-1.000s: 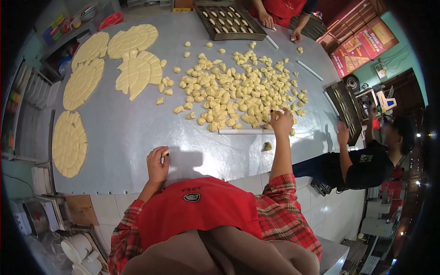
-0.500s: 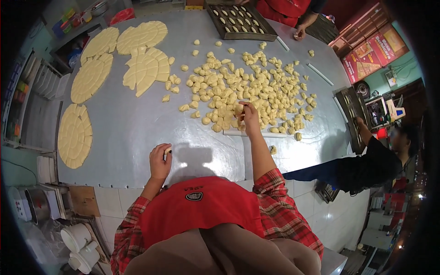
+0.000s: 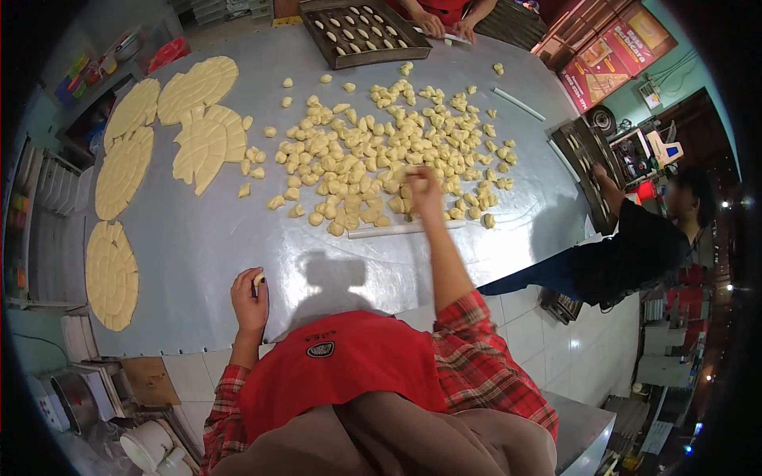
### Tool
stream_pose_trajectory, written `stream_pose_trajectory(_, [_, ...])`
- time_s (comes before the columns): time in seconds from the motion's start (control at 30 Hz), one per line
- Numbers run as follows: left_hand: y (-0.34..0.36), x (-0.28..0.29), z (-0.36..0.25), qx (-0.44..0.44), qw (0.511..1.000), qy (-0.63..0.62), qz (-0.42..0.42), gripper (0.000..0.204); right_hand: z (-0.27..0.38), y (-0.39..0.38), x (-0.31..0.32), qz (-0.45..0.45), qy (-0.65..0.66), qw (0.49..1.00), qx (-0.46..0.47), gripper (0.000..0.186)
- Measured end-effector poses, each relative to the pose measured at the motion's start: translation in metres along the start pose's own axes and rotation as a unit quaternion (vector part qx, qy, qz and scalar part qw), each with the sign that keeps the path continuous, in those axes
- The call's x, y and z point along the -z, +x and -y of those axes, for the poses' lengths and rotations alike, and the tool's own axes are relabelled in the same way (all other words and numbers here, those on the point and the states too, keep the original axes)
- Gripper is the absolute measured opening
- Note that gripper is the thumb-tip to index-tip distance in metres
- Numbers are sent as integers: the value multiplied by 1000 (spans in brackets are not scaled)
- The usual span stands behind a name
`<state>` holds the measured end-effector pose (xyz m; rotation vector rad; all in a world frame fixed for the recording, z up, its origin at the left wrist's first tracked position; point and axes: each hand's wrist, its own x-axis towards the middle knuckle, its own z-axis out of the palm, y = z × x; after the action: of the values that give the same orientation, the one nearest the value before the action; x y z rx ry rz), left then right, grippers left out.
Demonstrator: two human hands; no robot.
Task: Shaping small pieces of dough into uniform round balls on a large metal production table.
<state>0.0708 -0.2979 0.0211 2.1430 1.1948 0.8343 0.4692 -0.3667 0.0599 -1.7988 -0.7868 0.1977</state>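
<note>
Right hand (image 3: 422,187), now farther toward three o'clock across the pile of pale-yellow rounded dough lumps (image 3: 343,165), sits nearer it than left hand (image 3: 249,301), which pinches a small cream dough piece (image 3: 259,279), pile at one-to-two o'clock; right grip too blurred to tell.

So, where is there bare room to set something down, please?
Bare table lies between the lower-left dough sheet and the left hand, and between the white rod and red apron. Dough pieces crowd the area around the right hand.
</note>
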Motion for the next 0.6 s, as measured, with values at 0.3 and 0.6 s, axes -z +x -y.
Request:
stream_pose_trajectory(0.3, [6, -8, -10, -23, 999, -8, -24, 32, -58, 56, 155, 41, -486, 872, -44, 30])
stream_pose_trajectory(0.6, [1, -14, 0, 30, 995, -46, -83, 29, -55, 35, 116, -21, -466, 869, 164, 21])
